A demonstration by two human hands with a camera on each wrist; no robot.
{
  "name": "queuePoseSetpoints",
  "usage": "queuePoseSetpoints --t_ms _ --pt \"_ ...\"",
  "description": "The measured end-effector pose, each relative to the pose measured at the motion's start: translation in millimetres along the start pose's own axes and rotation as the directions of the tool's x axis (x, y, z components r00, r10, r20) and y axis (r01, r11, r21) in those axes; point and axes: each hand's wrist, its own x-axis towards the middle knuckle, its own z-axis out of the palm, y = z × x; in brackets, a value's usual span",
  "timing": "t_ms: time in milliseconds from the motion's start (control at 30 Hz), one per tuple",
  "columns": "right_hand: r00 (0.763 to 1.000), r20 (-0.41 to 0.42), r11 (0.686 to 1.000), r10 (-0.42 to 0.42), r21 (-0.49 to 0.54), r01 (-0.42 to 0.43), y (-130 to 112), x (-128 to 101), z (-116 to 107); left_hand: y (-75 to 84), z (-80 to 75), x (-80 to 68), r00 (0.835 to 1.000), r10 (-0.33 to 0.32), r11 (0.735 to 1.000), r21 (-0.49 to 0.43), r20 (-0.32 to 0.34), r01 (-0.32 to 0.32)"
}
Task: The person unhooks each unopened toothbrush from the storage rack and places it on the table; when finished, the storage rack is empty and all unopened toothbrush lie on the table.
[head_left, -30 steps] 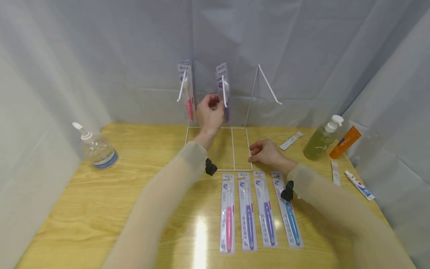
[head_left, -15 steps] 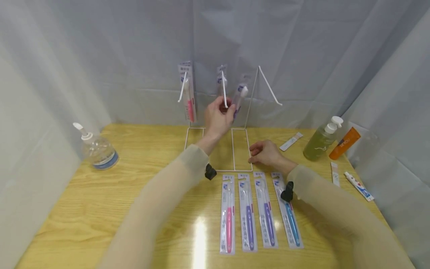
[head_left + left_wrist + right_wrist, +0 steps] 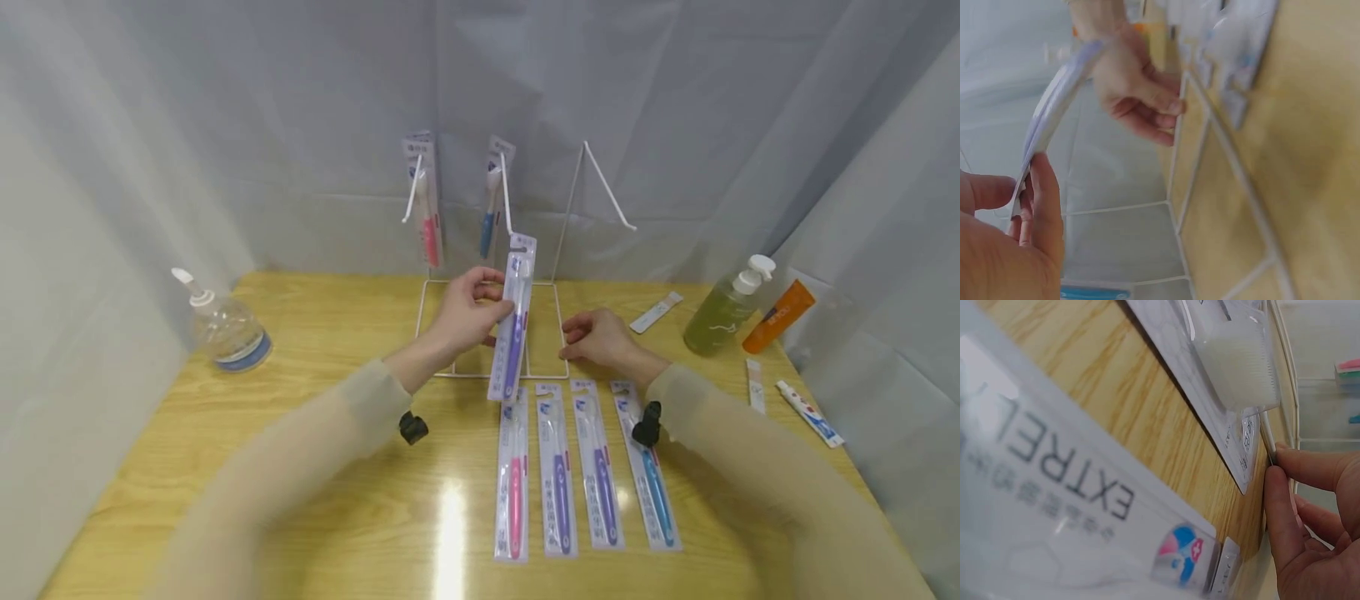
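The left hand is pinching a purple toothbrush in its clear blister pack just in front of the white wire rack, while the right hand's fingers are resting curled against the rack's base.

Staged shop-display booth: grey curtain backdrop, wire peg rack, packaged toothbrushes on table.

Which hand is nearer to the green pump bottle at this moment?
Right. The right hand rests on the wire rack's base, a gap to the left of the green pump bottle. The left hand, holding a purple toothbrush pack, is farther left.
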Motion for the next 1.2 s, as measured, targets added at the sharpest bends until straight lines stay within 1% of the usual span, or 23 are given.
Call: queuePoseSetpoints --t_ms 100,200,333,467,600,767,867,1033,1133,1200 --pt "1.0 0.001 1.0 -0.003 0.0 0.003 -0.9 -1.5 -0.5 -11.6 -6.5 -16.2 0.996 -0.072 0.997 -0.007 0.06 0.073" --pt "1.0 0.003 1.0 -0.015 -0.008 0.015 -2.4 -2.2 -1.4 -23.6 -10.9 -36.0 0.987 -0.125 0.992 -0.018 0.105 0.128" --pt "1.0 -0.003 0.999 -0.031 -0.019 0.031 -1.8 -0.9 -2.5 -41.1 -12.5 -60.8 0.976 -0.16 0.987 0.008 0.15 0.161" --pt "0.999 -0.01 0.999 -0.037 -0.022 0.037 -0.1 0.4 -2.1 -58.7 -13.2 -83.6 0.956 -0.225 0.974 0.019 0.189 0.226" --pt "0.999 -0.014 0.999 -0.041 -0.02 0.041 0.2 0.6 -1.7 -71.4 -14.2 -101.7 0.934 -0.291 0.955 0.01 0.205 0.295" --pt "0.999 -0.009 0.999 -0.041 -0.006 0.041 0.3 0.2 -2.1 -79.2 -14.8 -114.1 0.924 -0.323 0.943 -0.012 0.204 0.332" --pt "1.0 -0.011 1.0 -0.026 -0.004 0.026 0.1 -1.1 -1.8 -81.3 -14.4 -118.3 0.922 -0.331 0.941 -0.007 0.2 0.339" --pt "1.0 -0.01 1.0 -0.018 0.0 0.018 -1.2 -3.7 -1.0 -81.7 -13.1 -123.1 0.911 -0.367 0.928 0.006 0.19 0.372" --pt "1.0 -0.007 1.0 -0.019 0.006 0.019 -1.9 -4.1 -0.7 -79.6 -15.3 -124.2 0.898 -0.4 0.916 0.036 0.182 0.4" --pt "1.0 -0.004 1.0 -0.019 0.011 0.019 -1.8 -3.6 -0.3 -76.6 -19.2 -123.5 0.891 -0.421 0.907 0.085 0.172 0.412"
